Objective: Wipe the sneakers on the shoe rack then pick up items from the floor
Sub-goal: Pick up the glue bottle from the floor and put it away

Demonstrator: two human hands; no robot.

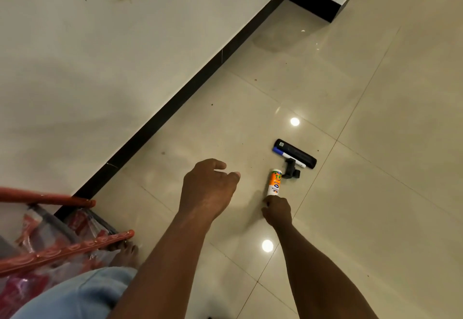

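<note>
Over the tiled floor (pixel 375 193), beside the red shoe rack (pixel 62 247), the left hand (pixel 208 188) hovers loosely spread, empty; the right hand (pixel 276 212) grips the orange-and-white tube (pixel 274 182) by its near end. Just beyond lie a black clip (pixel 292 169), blue-capped marker (pixel 285 153) and black case (pixel 299 152).

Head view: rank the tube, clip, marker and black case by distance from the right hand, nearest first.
1. Tube: gripped in the right hand.
2. Clip: just beyond the tube's top.
3. Marker and case: beyond the clip, lying together; too close to call.
</note>
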